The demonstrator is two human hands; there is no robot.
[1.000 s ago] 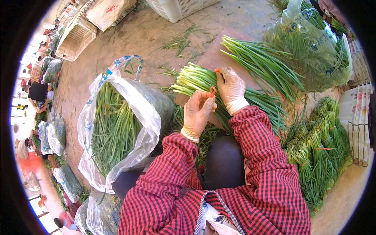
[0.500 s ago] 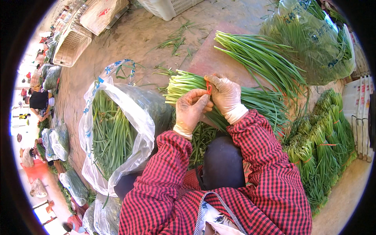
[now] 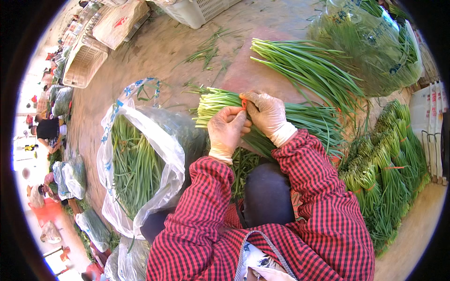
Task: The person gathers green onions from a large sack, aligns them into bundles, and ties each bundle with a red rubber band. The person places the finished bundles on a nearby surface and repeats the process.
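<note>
Both of my hands, in thin gloves with white cuffs, are at a bunch of garlic chives (image 3: 216,105) lying crosswise, its pale cut ends to the left and green leaves to the right. A red tie (image 3: 244,104) goes round it near the pale end. My left hand (image 3: 227,130) is closed, thumb and fingers pinching at the tie. My right hand (image 3: 269,114) lies across the bunch, closed, with thumb and forefinger at the same tie. The fingertips hide part of the tie. Just beyond lies a loose pile of chives (image 3: 304,65) on a reddish board (image 3: 239,70).
An open clear bag (image 3: 176,173) of chives stands at my left. Tied chive bundles (image 3: 384,173) are stacked at my right, by pale crates (image 3: 429,126). Another full bag (image 3: 370,56) is at far right. Plastic baskets (image 3: 86,58) stand far left; my knee (image 3: 268,196) is below.
The red tie's standing loop has drawn down small between my fingers. Both hands have shifted slightly left; the view has tilted a little.
</note>
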